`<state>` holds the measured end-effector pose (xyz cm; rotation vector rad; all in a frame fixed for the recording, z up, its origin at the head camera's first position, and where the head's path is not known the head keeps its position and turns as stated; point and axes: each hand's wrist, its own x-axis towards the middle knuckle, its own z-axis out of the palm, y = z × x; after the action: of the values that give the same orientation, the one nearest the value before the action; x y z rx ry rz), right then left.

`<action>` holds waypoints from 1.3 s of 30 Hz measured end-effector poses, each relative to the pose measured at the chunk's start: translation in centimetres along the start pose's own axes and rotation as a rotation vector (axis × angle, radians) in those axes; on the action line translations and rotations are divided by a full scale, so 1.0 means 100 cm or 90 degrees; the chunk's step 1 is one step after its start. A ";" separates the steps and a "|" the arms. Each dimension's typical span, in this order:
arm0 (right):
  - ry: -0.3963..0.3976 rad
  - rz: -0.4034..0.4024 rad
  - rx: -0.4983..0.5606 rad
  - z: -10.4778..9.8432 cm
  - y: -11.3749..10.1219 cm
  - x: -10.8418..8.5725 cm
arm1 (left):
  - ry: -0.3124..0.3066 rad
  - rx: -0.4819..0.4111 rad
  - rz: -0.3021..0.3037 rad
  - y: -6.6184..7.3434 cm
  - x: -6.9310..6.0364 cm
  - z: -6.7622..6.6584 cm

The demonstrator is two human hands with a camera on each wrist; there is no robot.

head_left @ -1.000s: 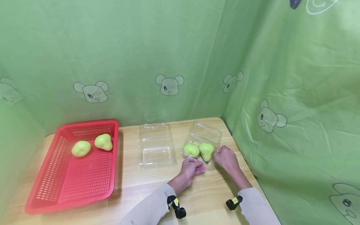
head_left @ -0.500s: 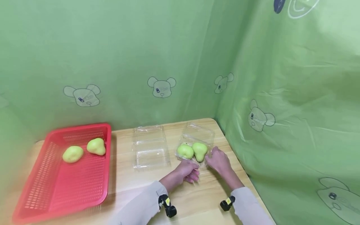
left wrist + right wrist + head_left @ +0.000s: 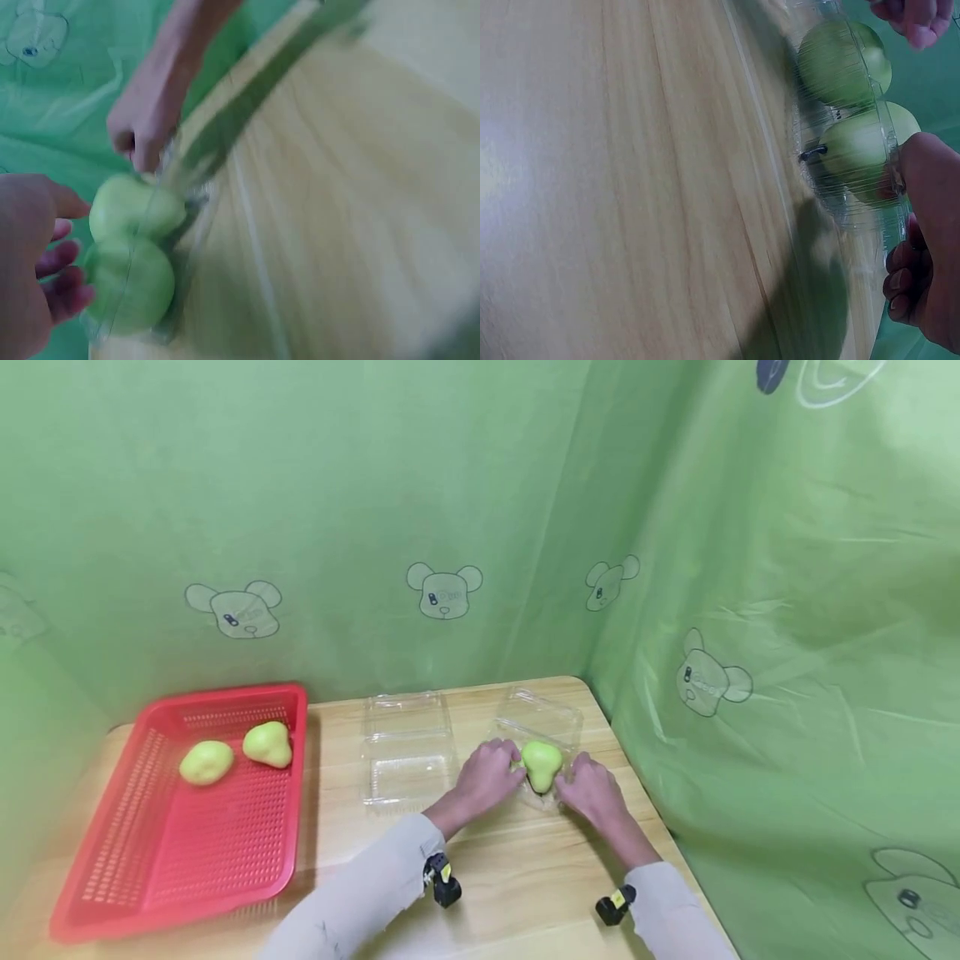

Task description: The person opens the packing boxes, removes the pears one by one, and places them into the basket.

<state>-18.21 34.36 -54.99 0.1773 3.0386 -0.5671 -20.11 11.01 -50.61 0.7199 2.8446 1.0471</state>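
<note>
A clear plastic clamshell box point(image 3: 542, 713) lies with its lid raised at the back right of the table. Two green pears sit in its base: the right pear point(image 3: 542, 765) shows well in the head view, while the left pear point(image 3: 129, 283) is mostly covered there by my left hand point(image 3: 487, 775). That hand hovers beside the left pear with loosely bent fingers and a gap between thumb and fingertips, holding nothing. With thumb and fingers, my right hand point(image 3: 594, 790) pinches the box's right rim, near the right pear point(image 3: 855, 146) and its dark stem.
Left of the pears, a second clear clamshell box point(image 3: 407, 736) lies unfolded. A red perforated basket point(image 3: 172, 917) stands at the table's left, with two more pears, one yellowish point(image 3: 206, 763) and one green point(image 3: 267, 744). Green curtains point(image 3: 450, 485) hang behind and to the right.
My left hand has left the box's front edge and moved up and forward, over the left pear. The right hand stays at the box's right rim. The head view has shifted slightly.
</note>
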 end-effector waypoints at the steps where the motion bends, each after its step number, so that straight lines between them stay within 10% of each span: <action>1: 0.000 0.000 -0.001 0.000 0.000 0.000 | 0.008 0.032 0.015 -0.002 0.003 -0.001; 23: 0.010 -0.013 -0.002 0.005 0.002 0.002 | -0.158 0.089 0.086 -0.028 0.017 -0.003; 39: 0.032 -0.010 -0.013 0.002 -0.003 -0.002 | -0.106 0.114 0.194 -0.028 0.017 -0.009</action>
<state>-18.09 33.95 -55.10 0.1701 3.0956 -0.5416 -22.96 9.39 -51.42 1.2242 2.7649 0.7183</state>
